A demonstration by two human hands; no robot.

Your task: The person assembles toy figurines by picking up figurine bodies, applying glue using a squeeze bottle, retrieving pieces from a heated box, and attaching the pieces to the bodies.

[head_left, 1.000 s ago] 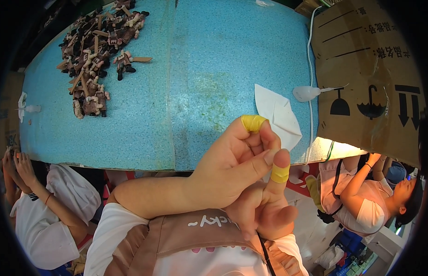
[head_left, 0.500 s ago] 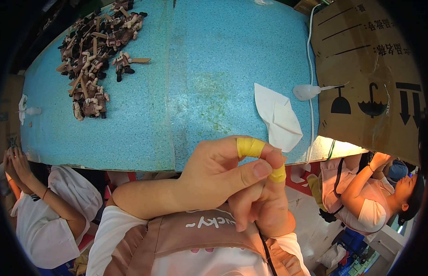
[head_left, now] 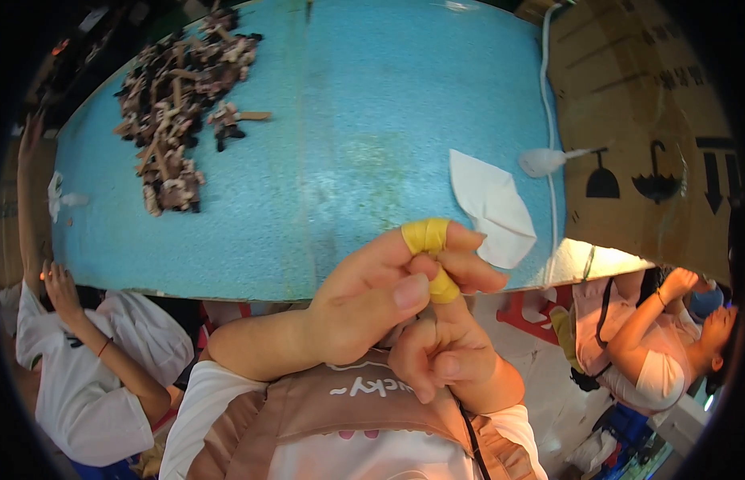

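Note:
Over the table's near edge, my left hand (head_left: 360, 300) wears yellow tape (head_left: 425, 235) around its index finger. Its fingers close around my right index finger, which has a yellow finger tape (head_left: 444, 286) wrapped about it. My right hand (head_left: 444, 352) points that finger up into the left hand's grip, its fingertip partly covered. The other right fingers curl loosely, thumb apart, nothing visible in them. Nearest to both hands is a creased white sheet (head_left: 494, 212), lying flat.
Toy figures (head_left: 172, 120) are heaped at the blue table's (head_left: 364, 96) far left. A small squeeze bottle (head_left: 540, 162) and white cable (head_left: 548, 88) lie beside a cardboard box (head_left: 628, 104). People sit at left (head_left: 100, 368) and right (head_left: 636, 344).
My left hand has shifted its grip lower along the right index finger, and its own fingers have straightened. The person at left has reached an arm forward. The whole view has shifted slightly.

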